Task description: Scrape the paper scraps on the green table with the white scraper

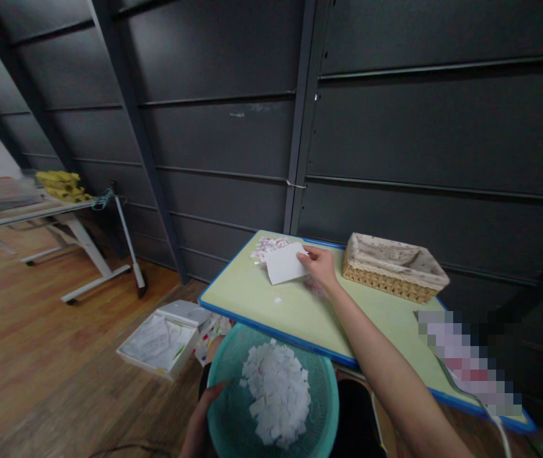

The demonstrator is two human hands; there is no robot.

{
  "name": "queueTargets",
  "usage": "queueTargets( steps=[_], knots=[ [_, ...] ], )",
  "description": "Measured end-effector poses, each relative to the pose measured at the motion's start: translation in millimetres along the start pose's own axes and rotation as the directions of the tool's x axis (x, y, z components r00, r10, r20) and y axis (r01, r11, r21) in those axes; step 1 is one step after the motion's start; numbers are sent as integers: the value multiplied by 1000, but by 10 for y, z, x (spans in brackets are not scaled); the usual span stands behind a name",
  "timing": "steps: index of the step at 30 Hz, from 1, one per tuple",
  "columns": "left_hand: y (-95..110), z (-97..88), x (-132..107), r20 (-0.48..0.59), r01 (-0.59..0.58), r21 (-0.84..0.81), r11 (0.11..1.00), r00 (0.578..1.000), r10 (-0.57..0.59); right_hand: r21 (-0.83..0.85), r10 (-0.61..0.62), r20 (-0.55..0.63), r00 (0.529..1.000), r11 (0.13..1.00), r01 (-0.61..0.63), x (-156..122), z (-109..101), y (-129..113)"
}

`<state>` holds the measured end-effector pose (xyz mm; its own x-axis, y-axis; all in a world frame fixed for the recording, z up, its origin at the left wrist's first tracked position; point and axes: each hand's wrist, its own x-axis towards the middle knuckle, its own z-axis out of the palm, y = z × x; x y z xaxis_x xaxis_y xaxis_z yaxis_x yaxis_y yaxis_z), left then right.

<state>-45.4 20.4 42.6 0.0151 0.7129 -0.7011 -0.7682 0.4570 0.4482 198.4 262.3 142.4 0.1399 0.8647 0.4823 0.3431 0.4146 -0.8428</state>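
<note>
My right hand (318, 261) pinches a white card (285, 263) by its right edge, above the far part of a pale green table (233, 289) with a blue rim. Just behind the card lies a heap of small paper scraps (266, 247), partly covered by it. Down at my lap, my left hand (205, 407) grips the left rim of a teal plastic basket (331, 394), thumb over the edge. A pile of torn white paper pieces (278, 394) fills its middle. More scraps show faintly under my right wrist, mostly hidden.
A lined wicker basket (390, 286) stands at the table's back right. A blurred flat item (467, 362) with a white cord lies on the right. An open white box (157, 343) sits on the floor at left. Beyond is another table (28, 213) with yellow items (61, 186).
</note>
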Motion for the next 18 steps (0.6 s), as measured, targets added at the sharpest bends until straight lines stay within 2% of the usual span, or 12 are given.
queueTargets(
  steps=[5, 11, 14, 18],
  knots=[
    [5, 2, -4, 15, 40, -24, 999, 999, -40, 10, -1, -11, 1000, 1000, 1, 28, -33, 14],
    [15, 35, -34, 56, 5, -22, 1000, 998, -4, 7, 0, -26, 1000, 1000, 0, 14, -3, 29],
    [11, 55, -51, -11, 26, 11, 1000, 1000, -25, -8, 13, -9, 1000, 1000, -13, -14, 50, 37],
    [4, 72, -70, -54, -14, 56, 998, 998, 17, -12, 5, 46, 999, 1000, -4, -29, 82, 42]
  ],
)
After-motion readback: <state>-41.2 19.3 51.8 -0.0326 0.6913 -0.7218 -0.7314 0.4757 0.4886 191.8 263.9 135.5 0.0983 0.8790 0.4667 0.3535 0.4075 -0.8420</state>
